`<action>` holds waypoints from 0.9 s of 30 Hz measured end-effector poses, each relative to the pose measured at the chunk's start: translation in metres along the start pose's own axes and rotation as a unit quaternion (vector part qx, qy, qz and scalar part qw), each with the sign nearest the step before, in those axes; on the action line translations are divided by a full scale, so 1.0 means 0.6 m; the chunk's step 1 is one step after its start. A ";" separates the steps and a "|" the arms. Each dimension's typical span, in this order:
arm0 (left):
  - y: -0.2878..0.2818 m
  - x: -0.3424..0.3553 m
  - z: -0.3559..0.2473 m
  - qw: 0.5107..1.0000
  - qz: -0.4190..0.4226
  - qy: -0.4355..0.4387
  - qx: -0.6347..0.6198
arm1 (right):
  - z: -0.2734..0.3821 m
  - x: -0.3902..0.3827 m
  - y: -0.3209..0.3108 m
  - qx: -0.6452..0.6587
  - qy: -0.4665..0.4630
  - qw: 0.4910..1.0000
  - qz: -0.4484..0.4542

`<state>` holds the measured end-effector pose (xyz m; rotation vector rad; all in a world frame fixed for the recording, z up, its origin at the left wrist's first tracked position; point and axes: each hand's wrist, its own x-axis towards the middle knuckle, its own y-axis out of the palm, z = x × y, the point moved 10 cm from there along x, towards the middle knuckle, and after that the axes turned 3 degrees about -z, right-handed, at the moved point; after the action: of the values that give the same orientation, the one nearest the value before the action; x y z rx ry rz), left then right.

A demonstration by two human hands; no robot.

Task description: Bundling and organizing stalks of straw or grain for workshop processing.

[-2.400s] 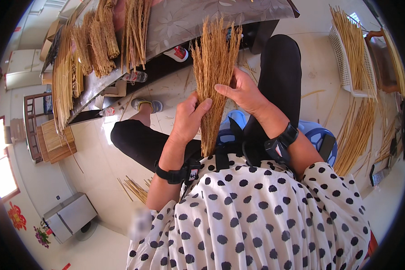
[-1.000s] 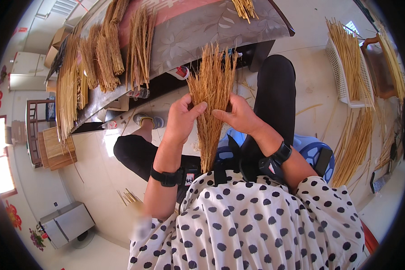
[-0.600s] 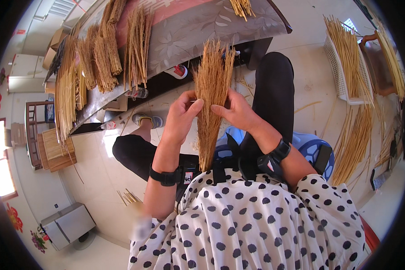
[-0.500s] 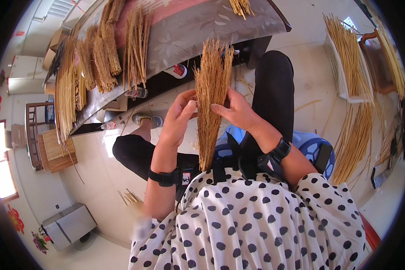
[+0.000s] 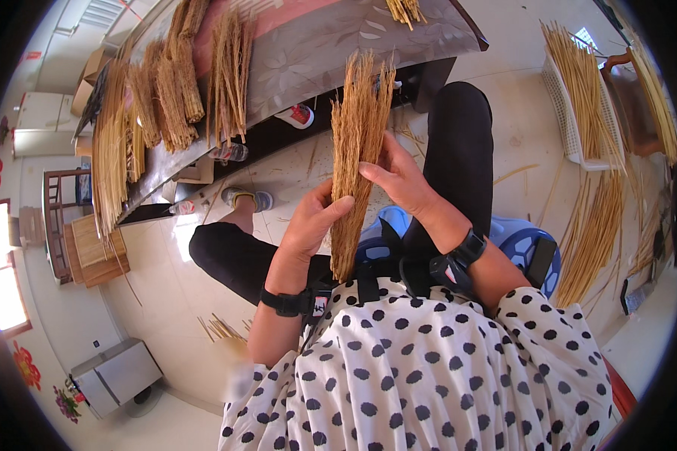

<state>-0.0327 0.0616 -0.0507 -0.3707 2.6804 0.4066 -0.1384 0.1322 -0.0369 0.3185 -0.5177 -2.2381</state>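
A bundle of dried straw heads [image 5: 356,124] stands nearly upright over my lap, broad and feathery at the far end, narrow toward my waist. Low on its left side, my left hand [image 5: 317,218] grips it, thumb across the front and fingers behind. Higher up on the right, my right hand [image 5: 399,177] is closed round it too, thumb on the front and fingers partly hidden behind. The bundle's narrow end reaches down to my shirt.
Several straw bundles [image 5: 174,98] and long stalks [image 5: 111,150] lie on the table [image 5: 293,71] at the far left. To the right, a white basket [image 5: 563,98] holds stalks, and more stalks [image 5: 596,240] lie on the floor. A blue plastic stool [image 5: 515,240] is beneath me.
My left hand has slid down the bundle toward its narrow end. The right hand has stayed higher up, and the bundle's top has shifted slightly upward and right.
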 end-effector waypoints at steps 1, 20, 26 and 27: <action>-0.004 0.000 -0.006 1.000 -0.024 0.011 0.004 | 0.001 0.000 0.000 0.000 0.000 1.000 0.001; -0.010 -0.013 -0.031 0.966 -0.117 0.076 0.218 | -0.003 0.002 0.005 0.015 0.015 1.000 0.008; 0.001 -0.010 -0.016 0.996 -0.083 0.021 0.028 | -0.005 0.002 0.006 -0.003 0.021 1.000 0.015; 0.000 -0.010 -0.015 0.996 -0.081 0.020 0.018 | -0.005 0.002 0.007 -0.003 0.019 1.000 0.014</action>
<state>-0.0305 0.0601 -0.0403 -0.5856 2.6679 0.3039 -0.1355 0.1280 -0.0375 0.3471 -0.4924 -2.2024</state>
